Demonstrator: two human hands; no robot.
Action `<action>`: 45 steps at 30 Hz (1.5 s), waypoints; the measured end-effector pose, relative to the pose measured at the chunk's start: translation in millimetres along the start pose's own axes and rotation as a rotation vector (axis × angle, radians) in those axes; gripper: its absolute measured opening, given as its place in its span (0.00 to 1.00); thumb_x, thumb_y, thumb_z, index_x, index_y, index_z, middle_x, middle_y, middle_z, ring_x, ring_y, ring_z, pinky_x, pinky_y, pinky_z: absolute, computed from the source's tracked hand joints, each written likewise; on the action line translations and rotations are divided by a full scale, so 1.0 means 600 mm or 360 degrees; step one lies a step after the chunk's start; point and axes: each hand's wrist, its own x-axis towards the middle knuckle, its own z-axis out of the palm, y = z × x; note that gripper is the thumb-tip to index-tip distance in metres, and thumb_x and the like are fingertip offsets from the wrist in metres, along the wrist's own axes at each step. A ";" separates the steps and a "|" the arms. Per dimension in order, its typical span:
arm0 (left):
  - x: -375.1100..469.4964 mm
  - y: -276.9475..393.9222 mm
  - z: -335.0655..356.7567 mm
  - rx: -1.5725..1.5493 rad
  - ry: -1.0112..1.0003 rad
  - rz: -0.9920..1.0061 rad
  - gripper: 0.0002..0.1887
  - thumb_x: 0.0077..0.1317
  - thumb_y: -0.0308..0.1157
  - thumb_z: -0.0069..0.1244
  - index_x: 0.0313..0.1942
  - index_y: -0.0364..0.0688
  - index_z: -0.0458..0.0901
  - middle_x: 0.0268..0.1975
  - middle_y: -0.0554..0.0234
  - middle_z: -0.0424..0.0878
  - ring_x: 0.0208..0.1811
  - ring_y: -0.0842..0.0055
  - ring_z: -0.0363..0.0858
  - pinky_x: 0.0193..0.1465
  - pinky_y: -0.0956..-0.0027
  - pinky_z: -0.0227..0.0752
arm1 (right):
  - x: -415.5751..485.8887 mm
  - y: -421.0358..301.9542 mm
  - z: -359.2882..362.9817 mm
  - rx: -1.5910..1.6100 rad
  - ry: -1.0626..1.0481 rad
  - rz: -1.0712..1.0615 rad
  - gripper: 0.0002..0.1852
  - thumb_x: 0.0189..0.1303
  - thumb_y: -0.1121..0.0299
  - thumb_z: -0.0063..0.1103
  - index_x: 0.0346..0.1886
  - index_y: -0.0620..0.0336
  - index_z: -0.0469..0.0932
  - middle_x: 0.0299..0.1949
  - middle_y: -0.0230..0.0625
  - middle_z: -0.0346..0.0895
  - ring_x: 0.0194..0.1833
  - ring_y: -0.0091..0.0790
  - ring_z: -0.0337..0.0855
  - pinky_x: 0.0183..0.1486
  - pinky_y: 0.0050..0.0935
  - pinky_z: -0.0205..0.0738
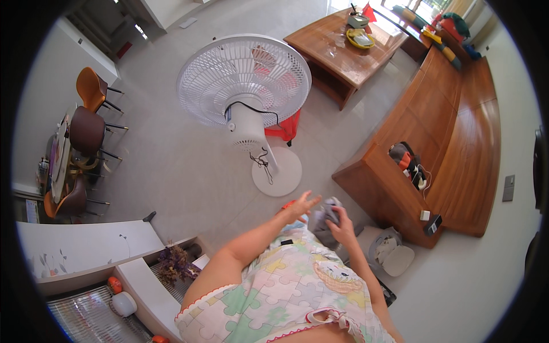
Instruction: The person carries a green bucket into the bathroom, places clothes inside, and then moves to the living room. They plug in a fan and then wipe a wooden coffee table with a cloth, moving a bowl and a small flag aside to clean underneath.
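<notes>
My right hand (342, 224) is closed on a crumpled grey cloth (324, 229), which hangs down in front of my patterned top. Beside it, my left hand (303, 205) reaches forward with its fingers apart and holds nothing. A white pedestal fan (246, 120) stands just ahead of my hands, its round base (281, 173) on the floor. A dark cord is looped over the fan's motor housing, and more cord hangs by its pole. Something red and something light blue show partly below my left hand.
A wooden sofa (386, 180) stands at the right, with a grey lidded bin (388, 251) near its end. A wooden coffee table (343, 55) is farther ahead. Chairs (88, 130) surround a table at the left. A low partition with shelves (128, 274) is at the near left.
</notes>
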 end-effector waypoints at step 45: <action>-0.193 0.196 -0.246 0.0252 0.0052 0.1568 0.45 0.60 0.27 0.51 0.71 0.47 0.39 0.31 0.67 0.77 0.34 0.82 0.74 0.45 0.75 0.68 | 0.151 -0.454 0.059 0.2179 -0.0820 -0.0584 0.08 0.68 0.80 0.39 0.45 0.65 0.69 0.46 0.46 0.76 0.57 0.45 0.74 0.60 0.38 0.71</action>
